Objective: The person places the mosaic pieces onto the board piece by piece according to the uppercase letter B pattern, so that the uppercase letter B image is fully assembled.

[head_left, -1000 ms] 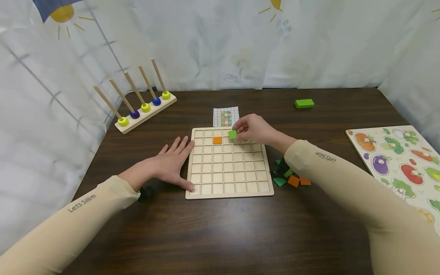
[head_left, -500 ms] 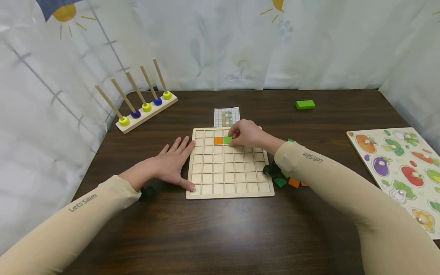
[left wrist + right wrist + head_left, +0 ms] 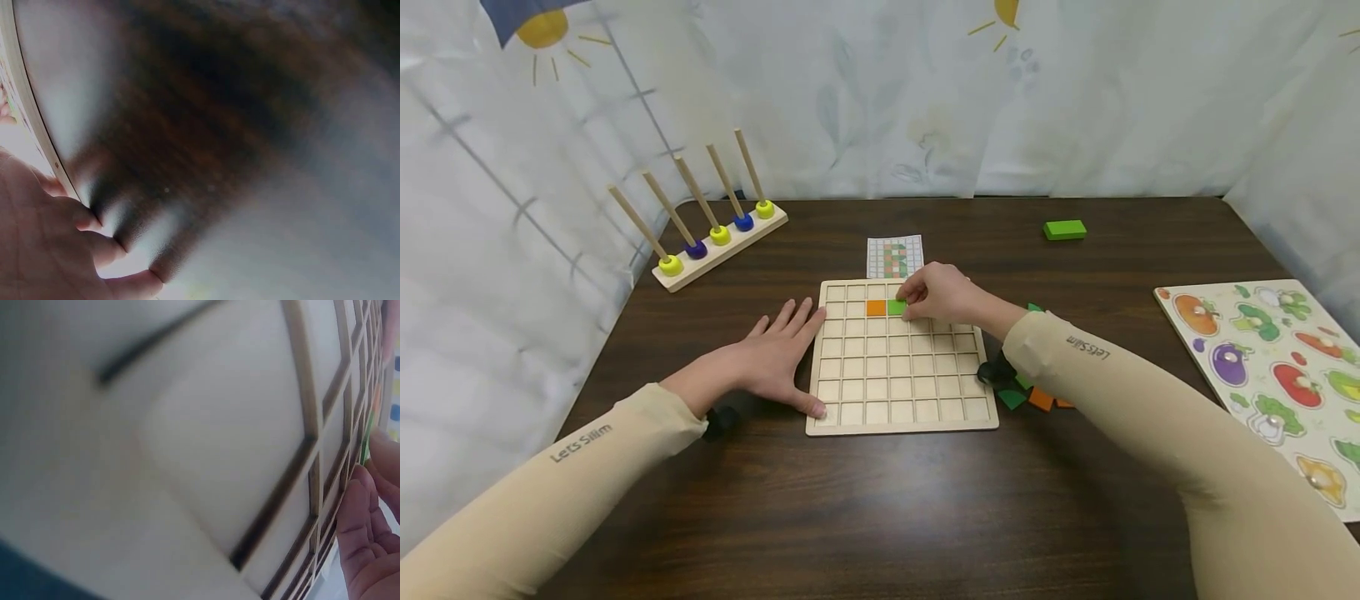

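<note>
A wooden grid board (image 3: 857,413) lies on the dark table, with an orange square tile (image 3: 876,308) in its second row from the far edge. Directly right of that sits a light green square tile (image 3: 896,307), level with its cell. My right hand (image 3: 946,293) pinches this green tile at its right side between thumb and fingers; the right wrist view shows the tile edge-on, as a thin green strip (image 3: 367,440) at the fingertips. With fingers spread, my left hand (image 3: 771,354) rests flat at the board's left edge, its thumb on the near left corner.
A printed pattern card (image 3: 895,257) lies behind the board. Loose green and orange tiles (image 3: 1041,398) are partly hidden by my right forearm. A peg stacker (image 3: 722,246) stands back left, a green block (image 3: 1064,230) back right, a vegetable puzzle board (image 3: 1262,375) far right.
My right hand has moved down and slightly left, bringing the green tile from above the board into the cell beside the orange one. My left hand has stayed put.
</note>
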`<action>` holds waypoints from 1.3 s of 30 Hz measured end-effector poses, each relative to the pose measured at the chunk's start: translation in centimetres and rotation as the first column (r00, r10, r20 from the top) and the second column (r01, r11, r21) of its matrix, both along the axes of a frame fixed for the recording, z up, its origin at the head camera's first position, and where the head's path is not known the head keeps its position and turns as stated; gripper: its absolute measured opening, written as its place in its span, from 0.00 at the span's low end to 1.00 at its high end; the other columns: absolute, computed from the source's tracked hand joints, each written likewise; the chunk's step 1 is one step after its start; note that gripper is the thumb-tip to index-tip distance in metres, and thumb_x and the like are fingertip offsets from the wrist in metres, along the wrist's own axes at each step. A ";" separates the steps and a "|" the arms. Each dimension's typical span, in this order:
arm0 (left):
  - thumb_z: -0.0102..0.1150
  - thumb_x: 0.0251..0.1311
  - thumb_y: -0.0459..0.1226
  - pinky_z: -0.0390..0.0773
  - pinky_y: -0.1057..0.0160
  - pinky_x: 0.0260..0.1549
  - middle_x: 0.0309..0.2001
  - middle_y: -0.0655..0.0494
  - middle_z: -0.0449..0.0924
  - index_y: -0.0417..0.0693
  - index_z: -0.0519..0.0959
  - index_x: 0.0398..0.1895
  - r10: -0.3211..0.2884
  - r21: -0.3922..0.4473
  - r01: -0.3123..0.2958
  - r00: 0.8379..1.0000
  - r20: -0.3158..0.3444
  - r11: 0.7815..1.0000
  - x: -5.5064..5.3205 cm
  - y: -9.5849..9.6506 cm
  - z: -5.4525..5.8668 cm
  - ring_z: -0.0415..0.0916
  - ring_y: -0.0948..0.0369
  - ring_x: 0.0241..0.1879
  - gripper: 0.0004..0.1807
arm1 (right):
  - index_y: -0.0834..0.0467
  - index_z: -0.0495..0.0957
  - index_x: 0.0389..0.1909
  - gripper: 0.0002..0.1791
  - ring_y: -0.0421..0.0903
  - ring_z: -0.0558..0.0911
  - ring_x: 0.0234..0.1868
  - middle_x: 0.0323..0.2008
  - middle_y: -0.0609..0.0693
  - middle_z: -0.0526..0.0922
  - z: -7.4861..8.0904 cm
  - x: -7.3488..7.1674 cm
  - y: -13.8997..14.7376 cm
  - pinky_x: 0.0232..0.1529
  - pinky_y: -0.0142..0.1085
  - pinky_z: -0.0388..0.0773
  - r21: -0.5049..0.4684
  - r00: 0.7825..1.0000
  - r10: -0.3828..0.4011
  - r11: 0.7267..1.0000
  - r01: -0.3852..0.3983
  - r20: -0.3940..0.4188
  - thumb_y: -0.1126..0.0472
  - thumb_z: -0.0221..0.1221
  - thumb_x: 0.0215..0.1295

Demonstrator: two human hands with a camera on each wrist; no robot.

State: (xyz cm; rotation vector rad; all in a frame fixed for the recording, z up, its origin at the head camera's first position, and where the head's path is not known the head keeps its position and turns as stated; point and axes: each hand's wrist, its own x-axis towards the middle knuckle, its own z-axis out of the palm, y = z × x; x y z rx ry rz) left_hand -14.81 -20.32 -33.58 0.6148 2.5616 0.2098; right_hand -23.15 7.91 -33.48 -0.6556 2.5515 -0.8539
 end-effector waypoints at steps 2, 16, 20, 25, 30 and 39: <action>0.70 0.44 0.71 0.40 0.25 0.72 0.82 0.33 0.27 0.39 0.33 0.83 0.004 0.003 -0.004 1.000 0.002 1.000 0.0 0.0 0.0 0.27 0.33 0.81 0.79 | 0.61 0.84 0.56 0.17 0.49 0.83 0.46 0.45 0.55 0.87 0.0 0.1 0.4 0.52 0.42 0.80 -0.016 1.000 0.007 1.000 -0.007 0.002 0.62 0.67 0.68; 0.70 0.44 0.72 0.40 0.25 0.72 0.82 0.33 0.27 0.40 0.33 0.83 0.009 0.003 -0.009 1.000 0.003 1.000 -0.1 0.1 0.1 0.27 0.33 0.81 0.79 | 0.61 0.83 0.56 0.15 0.51 0.82 0.45 0.48 0.57 0.86 1.4 0.8 10.9 0.48 0.45 0.80 0.024 0.987 -0.121 0.992 0.124 -0.107 0.63 0.62 0.72; 0.70 0.44 0.72 0.39 0.25 0.72 0.82 0.33 0.27 0.40 0.32 0.83 0.010 0.013 -0.010 1.000 0.004 1.000 -0.1 0.0 -0.1 0.26 0.33 0.81 0.79 | 0.61 0.83 0.56 0.15 0.52 0.83 0.45 0.50 0.58 0.86 1.3 0.9 14.2 0.48 0.47 0.80 0.085 0.985 -0.143 0.985 0.151 -0.100 0.61 0.61 0.73; 0.70 0.43 0.72 0.38 0.25 0.72 0.82 0.35 0.25 0.41 0.31 0.83 0.009 0.023 -0.010 1.000 0.007 1.000 -0.1 -0.3 -0.5 0.25 0.34 0.81 0.79 | 0.64 0.83 0.53 0.17 0.50 0.83 0.42 0.45 0.58 0.88 0.6 1.1 16.5 0.46 0.48 0.81 0.158 0.990 -0.132 0.978 0.139 -0.058 0.57 0.63 0.73; 0.70 0.43 0.72 0.38 0.25 0.72 0.82 0.34 0.26 0.41 0.32 0.83 0.014 0.026 -0.014 1.000 0.009 1.000 0.1 -0.4 -0.4 0.25 0.34 0.81 0.79 | 0.67 0.83 0.49 0.19 0.50 0.83 0.41 0.41 0.59 0.87 0.1 1.1 16.3 0.45 0.48 0.81 0.166 0.990 -0.132 0.976 0.138 -0.046 0.54 0.67 0.68; 0.69 0.45 0.72 0.39 0.25 0.72 0.82 0.34 0.26 0.41 0.32 0.83 0.012 0.024 -0.012 1.000 0.007 1.000 0.1 -0.1 -0.1 0.26 0.34 0.81 0.78 | 0.67 0.83 0.48 0.17 0.53 0.84 0.42 0.44 0.62 0.86 0.0 1.0 15.1 0.47 0.51 0.82 0.196 0.986 -0.132 0.969 0.149 -0.100 0.57 0.67 0.68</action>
